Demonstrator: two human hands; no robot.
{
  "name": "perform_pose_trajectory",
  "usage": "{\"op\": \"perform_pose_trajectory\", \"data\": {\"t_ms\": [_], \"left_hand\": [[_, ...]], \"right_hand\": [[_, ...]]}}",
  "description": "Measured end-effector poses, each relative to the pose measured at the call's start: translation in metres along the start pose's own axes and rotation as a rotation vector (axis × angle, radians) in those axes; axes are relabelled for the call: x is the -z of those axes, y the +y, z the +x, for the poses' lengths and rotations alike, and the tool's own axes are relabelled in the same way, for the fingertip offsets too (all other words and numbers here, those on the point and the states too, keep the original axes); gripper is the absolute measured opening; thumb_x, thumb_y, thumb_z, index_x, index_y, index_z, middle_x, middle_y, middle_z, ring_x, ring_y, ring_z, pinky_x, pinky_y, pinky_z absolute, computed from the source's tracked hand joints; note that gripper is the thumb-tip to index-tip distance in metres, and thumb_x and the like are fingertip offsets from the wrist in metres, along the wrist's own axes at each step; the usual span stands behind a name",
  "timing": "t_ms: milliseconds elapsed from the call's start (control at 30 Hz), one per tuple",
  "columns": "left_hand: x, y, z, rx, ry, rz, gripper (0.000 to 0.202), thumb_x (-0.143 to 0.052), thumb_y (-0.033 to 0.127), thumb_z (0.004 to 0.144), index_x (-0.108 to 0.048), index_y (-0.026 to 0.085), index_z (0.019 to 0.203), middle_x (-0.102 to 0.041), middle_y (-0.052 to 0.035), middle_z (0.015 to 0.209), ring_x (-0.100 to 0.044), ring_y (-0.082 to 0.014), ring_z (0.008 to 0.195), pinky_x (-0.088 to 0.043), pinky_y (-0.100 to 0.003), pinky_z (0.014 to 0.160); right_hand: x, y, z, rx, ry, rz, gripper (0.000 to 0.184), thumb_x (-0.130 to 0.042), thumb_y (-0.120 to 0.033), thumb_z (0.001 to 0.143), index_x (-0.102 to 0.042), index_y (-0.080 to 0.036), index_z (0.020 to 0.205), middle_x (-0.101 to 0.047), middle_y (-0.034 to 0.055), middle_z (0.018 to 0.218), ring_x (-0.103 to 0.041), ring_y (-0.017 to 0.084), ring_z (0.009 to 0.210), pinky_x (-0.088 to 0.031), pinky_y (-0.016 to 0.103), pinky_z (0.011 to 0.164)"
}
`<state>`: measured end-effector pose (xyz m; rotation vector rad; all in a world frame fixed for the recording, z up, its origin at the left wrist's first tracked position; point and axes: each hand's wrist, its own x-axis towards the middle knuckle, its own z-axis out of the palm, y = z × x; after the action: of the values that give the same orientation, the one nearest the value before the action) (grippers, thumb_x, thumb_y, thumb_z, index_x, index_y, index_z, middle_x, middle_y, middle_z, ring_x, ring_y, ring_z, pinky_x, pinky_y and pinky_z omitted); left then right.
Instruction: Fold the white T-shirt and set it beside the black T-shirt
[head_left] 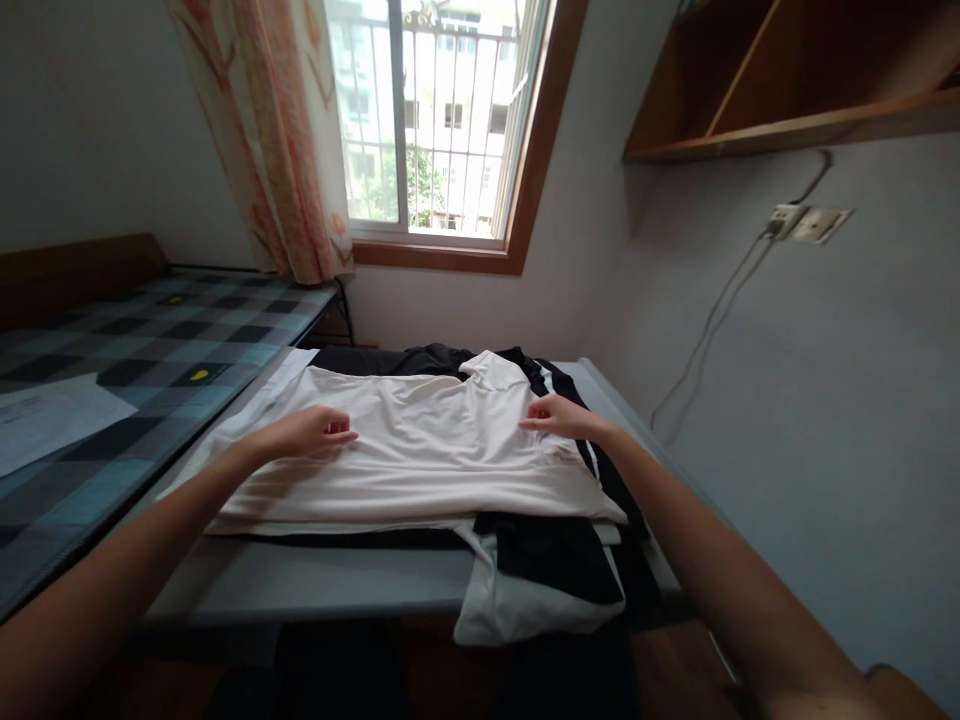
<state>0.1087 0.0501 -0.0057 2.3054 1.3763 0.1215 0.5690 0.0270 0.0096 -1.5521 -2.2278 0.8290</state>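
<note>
A cream long shirt [405, 480], sleeve and hem spread wide, lies across a narrow grey-topped surface. My left hand [319, 432] is over its left part, fingers curled in toward the thumb, and I see no cloth between them. Over the right part, near the raised sleeve, is my right hand [559, 415], its fingers also curled inward with no cloth visible in them. Whether either hand touches the shirt is hard to tell. Under it lie black garments [375, 360], and a black and light-grey sleeve [540, 590] hangs over the front edge.
A bed with a checked mat [225, 320] stands to the left, with a paper sheet [60, 415] on it. A window [450, 130] and curtain [285, 150] are behind. A wall shelf [750, 120], socket [817, 224] and hanging cable [709, 330] are at right.
</note>
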Motion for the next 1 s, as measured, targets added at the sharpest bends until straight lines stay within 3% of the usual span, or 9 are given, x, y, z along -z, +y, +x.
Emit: {"op": "perform_pose_trajectory", "data": {"t_ms": [100, 200, 300, 400, 567, 700, 800, 1000], "left_hand": [[0.004, -0.03, -0.028, 0.074, -0.014, -0.016, 0.056, -0.046, 0.072, 0.077, -0.059, 0.019, 0.063, -0.055, -0.0007, 0.058, -0.046, -0.0151, 0.055, -0.032, -0.025, 0.051], [0.014, -0.06, -0.055, 0.145, -0.024, -0.032, 0.056, -0.05, 0.073, 0.074, -0.06, 0.02, 0.061, -0.054, 0.0003, 0.06, -0.048, -0.0156, 0.06, -0.036, -0.023, 0.056], [0.025, -0.079, -0.074, 0.218, 0.019, -0.04, 0.051, -0.058, 0.072, 0.066, -0.068, 0.022, 0.069, -0.063, -0.0003, 0.076, -0.057, -0.0179, 0.074, -0.043, -0.023, 0.067], [0.031, -0.087, -0.082, 0.287, 0.074, -0.047, 0.051, -0.062, 0.072, 0.059, -0.069, 0.022, 0.071, -0.064, -0.0004, 0.078, -0.059, -0.0195, 0.077, -0.046, -0.023, 0.068], [0.027, -0.098, -0.074, 0.249, 0.134, -0.136, 0.056, -0.054, 0.075, 0.064, -0.066, 0.02, 0.073, -0.064, -0.0011, 0.072, -0.059, -0.0217, 0.076, -0.047, -0.025, 0.069], [0.019, -0.111, -0.063, 0.221, 0.178, -0.021, 0.057, -0.061, 0.071, 0.058, -0.07, 0.021, 0.084, -0.07, -0.0047, 0.091, -0.063, -0.0259, 0.09, -0.047, -0.03, 0.082], [0.015, -0.115, -0.056, 0.2, 0.288, 0.103, 0.057, -0.057, 0.07, 0.064, -0.072, 0.024, 0.094, -0.067, -0.0062, 0.108, -0.062, -0.0273, 0.102, -0.045, -0.035, 0.092], [0.01, -0.085, -0.014, 0.239, 0.429, 0.233, 0.054, -0.045, 0.057, 0.082, -0.067, 0.02, 0.115, -0.059, -0.0126, 0.126, -0.059, -0.0295, 0.113, -0.045, -0.041, 0.097]], "right_hand": [[0.011, 0.014, -0.03, -0.049, -0.174, -0.012, 0.049, -0.069, -0.064, 0.067, -0.068, -0.015, 0.07, -0.053, -0.0002, 0.061, -0.044, 0.012, 0.06, -0.032, 0.025, 0.054], [0.018, 0.029, -0.056, -0.13, -0.281, 0.017, 0.052, -0.073, -0.066, 0.063, -0.071, -0.014, 0.073, -0.053, 0.0001, 0.062, -0.043, 0.012, 0.06, -0.032, 0.026, 0.054], [0.018, 0.04, -0.069, -0.174, -0.304, 0.06, 0.055, -0.074, -0.067, 0.06, -0.072, -0.014, 0.075, -0.055, 0.0006, 0.065, -0.043, 0.013, 0.062, -0.032, 0.026, 0.055], [0.017, 0.042, -0.072, -0.169, -0.281, 0.096, 0.056, -0.073, -0.069, 0.061, -0.07, -0.015, 0.075, -0.054, 0.0002, 0.065, -0.042, 0.013, 0.062, -0.032, 0.026, 0.056], [0.014, 0.041, -0.069, -0.151, -0.22, 0.105, 0.056, -0.068, -0.072, 0.064, -0.066, -0.016, 0.071, -0.05, -0.0016, 0.062, -0.04, 0.012, 0.06, -0.03, 0.026, 0.055], [0.01, 0.043, -0.067, -0.14, -0.165, 0.036, 0.056, -0.068, -0.071, 0.065, -0.068, -0.016, 0.075, -0.054, -0.0001, 0.064, -0.045, 0.014, 0.061, -0.034, 0.026, 0.055], [0.007, 0.045, -0.063, -0.112, -0.026, -0.015, 0.051, -0.063, -0.066, 0.073, -0.069, -0.017, 0.082, -0.063, 0.0044, 0.074, -0.054, 0.018, 0.068, -0.042, 0.029, 0.061], [0.005, 0.04, -0.019, -0.075, 0.252, -0.098, 0.028, -0.057, -0.043, 0.083, -0.069, -0.018, 0.087, -0.07, 0.0082, 0.087, -0.063, 0.021, 0.08, -0.047, 0.029, 0.072]]}}
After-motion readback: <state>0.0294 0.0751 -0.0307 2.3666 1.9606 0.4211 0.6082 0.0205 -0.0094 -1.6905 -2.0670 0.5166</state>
